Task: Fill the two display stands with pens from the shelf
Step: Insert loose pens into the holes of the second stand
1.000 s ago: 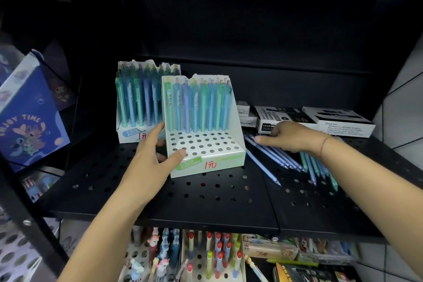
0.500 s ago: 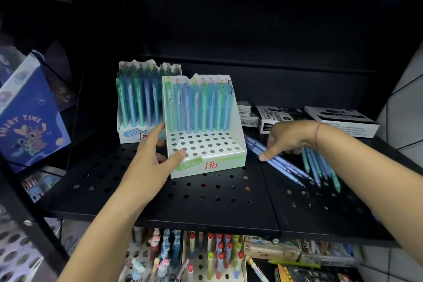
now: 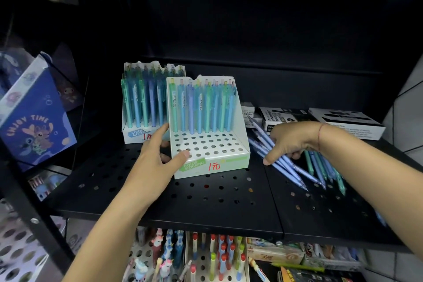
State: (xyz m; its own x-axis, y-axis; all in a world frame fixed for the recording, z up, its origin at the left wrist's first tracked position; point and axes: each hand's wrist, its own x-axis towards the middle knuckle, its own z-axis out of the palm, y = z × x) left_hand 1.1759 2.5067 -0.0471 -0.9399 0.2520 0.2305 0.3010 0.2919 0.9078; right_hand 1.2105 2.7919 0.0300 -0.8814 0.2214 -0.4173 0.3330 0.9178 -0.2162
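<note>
Two white display stands sit on the black perforated shelf (image 3: 206, 199). The front stand (image 3: 212, 151) has one back row of blue and green pens and several bare holes in front. My left hand (image 3: 158, 158) grips its left front corner, thumb on top. The rear stand (image 3: 137, 131), behind and to the left, looks packed with pens. A loose pile of blue and green pens (image 3: 313, 167) lies on the shelf to the right. My right hand (image 3: 290, 142) curls its fingers round a bunch of blue pens (image 3: 270, 151) at the pile's left side.
Black-and-white marker boxes (image 3: 343, 121) line the shelf's back right. A blue cartoon box (image 3: 36, 117) leans at the left. Below the shelf stand racks of colourful pens (image 3: 215, 256). A tiled wall (image 3: 407, 107) closes the right side.
My right hand has slid left and toward me over the loose pens, and its fingers have closed round a bunch of the blue ones. My left hand has stayed on the front stand.
</note>
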